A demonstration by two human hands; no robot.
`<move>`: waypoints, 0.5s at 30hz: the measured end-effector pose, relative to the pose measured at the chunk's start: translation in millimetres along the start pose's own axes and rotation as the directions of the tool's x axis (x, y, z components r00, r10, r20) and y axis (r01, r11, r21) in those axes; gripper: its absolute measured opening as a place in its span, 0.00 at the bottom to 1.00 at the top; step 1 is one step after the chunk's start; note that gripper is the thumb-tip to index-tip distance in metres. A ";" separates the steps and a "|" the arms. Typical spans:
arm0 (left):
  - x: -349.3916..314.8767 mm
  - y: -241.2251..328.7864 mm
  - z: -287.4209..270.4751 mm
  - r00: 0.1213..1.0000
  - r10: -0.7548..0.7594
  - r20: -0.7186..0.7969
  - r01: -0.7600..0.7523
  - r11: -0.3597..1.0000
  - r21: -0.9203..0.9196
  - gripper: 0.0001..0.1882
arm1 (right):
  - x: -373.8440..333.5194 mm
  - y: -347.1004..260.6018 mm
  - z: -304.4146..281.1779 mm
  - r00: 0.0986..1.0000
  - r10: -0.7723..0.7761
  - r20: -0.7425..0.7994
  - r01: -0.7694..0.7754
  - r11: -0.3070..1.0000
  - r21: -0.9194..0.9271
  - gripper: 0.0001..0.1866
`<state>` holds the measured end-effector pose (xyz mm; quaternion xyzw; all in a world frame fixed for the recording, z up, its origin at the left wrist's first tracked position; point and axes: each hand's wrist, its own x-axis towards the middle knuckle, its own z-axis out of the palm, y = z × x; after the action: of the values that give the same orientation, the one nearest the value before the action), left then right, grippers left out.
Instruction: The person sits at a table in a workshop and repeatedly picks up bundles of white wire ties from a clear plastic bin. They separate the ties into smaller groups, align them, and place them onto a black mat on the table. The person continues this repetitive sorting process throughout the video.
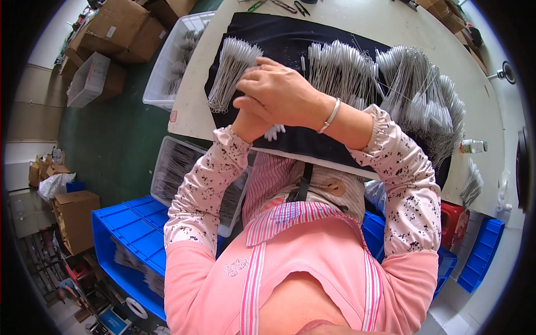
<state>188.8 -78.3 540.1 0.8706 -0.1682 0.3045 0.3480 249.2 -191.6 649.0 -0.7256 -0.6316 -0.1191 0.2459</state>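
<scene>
My right hand (279, 92), a bracelet at its wrist, lies across my left hand (249, 124) above the dark cloth (312, 139). The right fingers are bent and closed; whatever they grip is hidden. My left fingers are covered by the right hand. A few white bristle ends (274, 132) show just below the hands; whether a hand holds them cannot be made out. Close to my fingertips is a bunch of small wire brushes (226, 78) with white bristle heads. To the right lie more brush bunches (343, 67), then a larger heap (410, 84).
A white bin (153, 84) of brushes stands left of the table (192, 106). Below it are a clear bin (162, 173) and blue crates (134, 223). Small snips (301, 8) lie at the far edge. A jar (473, 146) and another brush bunch (472, 181) sit at right.
</scene>
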 end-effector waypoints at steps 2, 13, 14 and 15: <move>15.8 21.5 -12.2 0.983 -0.180 0.045 0.184 0.913 -0.365 0.19 | -7.9 7.2 -11.3 0.984 0.129 -0.120 -0.078 0.930 0.359 0.18; 63.0 80.4 -66.2 0.995 0.072 0.071 -0.038 0.918 -0.395 0.12 | -96.3 11.6 1.9 0.509 0.570 0.644 -0.442 -0.469 0.765 0.39; 64.6 87.8 -64.2 0.969 0.193 0.154 -0.133 0.933 -0.333 0.13 | -105.8 11.2 18.0 0.584 0.411 0.700 -0.312 -0.683 0.661 0.40; 59.0 91.2 -60.4 0.929 0.272 0.251 -0.199 0.939 -0.281 0.13 | -101.5 1.2 19.9 0.675 0.322 0.663 -0.172 -0.806 0.566 0.38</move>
<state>162.6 -104.2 658.8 0.8277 -0.3580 0.1914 0.3876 230.0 -268.7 582.8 -0.2596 0.0041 0.5743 0.7764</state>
